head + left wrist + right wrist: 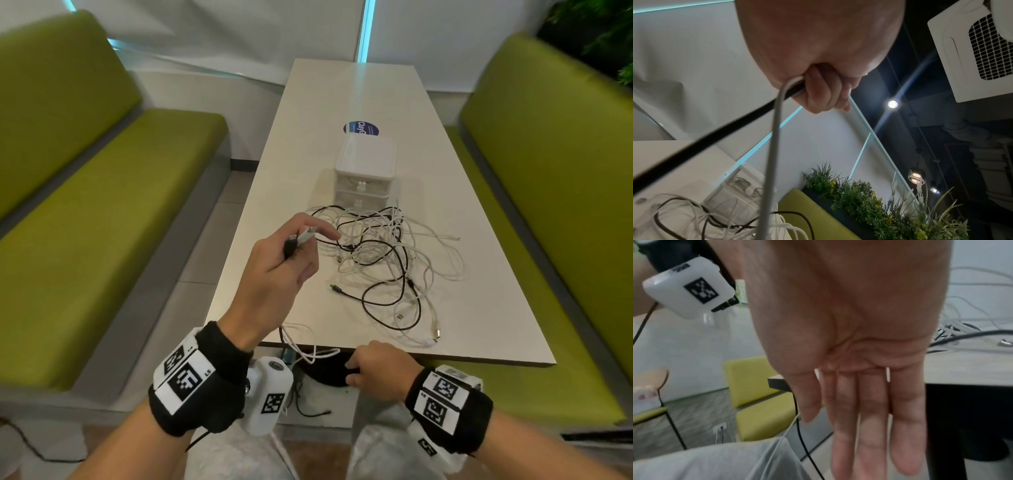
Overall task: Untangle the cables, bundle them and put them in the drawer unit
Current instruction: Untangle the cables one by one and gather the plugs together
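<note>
A tangle of black and white cables point(383, 263) lies on the white table point(479, 308), just in front of a small white drawer unit point(364, 171) with its drawers closed. My left hand point(294, 250) is raised over the table's left side and pinches a white plug and a black plug together; their two cables point(777, 123) run from my curled fingers point(824, 94) down to the heap. My right hand point(373, 366) hangs below the table's near edge with straight fingers point(869, 426), holding nothing. A white cable loop point(308, 353) dangles off the near edge.
Green benches point(102, 222) flank the table on both sides. A blue round sticker point(361, 128) lies behind the drawer unit. A planter with green plants point(879, 203) stands behind the right bench. The table's dark base point(329, 373) is under the near edge, by my knees.
</note>
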### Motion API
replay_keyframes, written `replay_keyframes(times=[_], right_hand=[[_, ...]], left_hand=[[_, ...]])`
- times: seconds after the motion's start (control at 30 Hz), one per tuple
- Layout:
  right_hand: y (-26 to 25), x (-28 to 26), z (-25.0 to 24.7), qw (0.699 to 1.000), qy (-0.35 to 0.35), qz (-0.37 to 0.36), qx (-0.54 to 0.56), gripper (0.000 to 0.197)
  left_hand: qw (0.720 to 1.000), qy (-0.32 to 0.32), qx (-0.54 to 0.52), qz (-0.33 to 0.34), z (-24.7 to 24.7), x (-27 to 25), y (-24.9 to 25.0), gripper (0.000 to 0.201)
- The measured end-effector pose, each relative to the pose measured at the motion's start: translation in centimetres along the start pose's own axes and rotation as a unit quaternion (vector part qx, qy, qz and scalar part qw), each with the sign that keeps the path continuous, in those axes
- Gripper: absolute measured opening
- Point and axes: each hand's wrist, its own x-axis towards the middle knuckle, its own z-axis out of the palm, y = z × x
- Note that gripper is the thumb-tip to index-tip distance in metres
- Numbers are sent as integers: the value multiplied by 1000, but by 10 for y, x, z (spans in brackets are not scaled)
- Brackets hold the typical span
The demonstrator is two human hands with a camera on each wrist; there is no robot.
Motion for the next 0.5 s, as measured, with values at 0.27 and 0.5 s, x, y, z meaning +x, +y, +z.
replay_keyframes(times=[0.27,0.5], right_hand=[[-34,-16,-49,979,63,-175,84,27],[-35,5,-23,990,78,-111,34,18]], left_hand=[[1000,-9,11,-14,6,-4,-10,23],[999,-23,-46,-17,-1,-7,-3,26]])
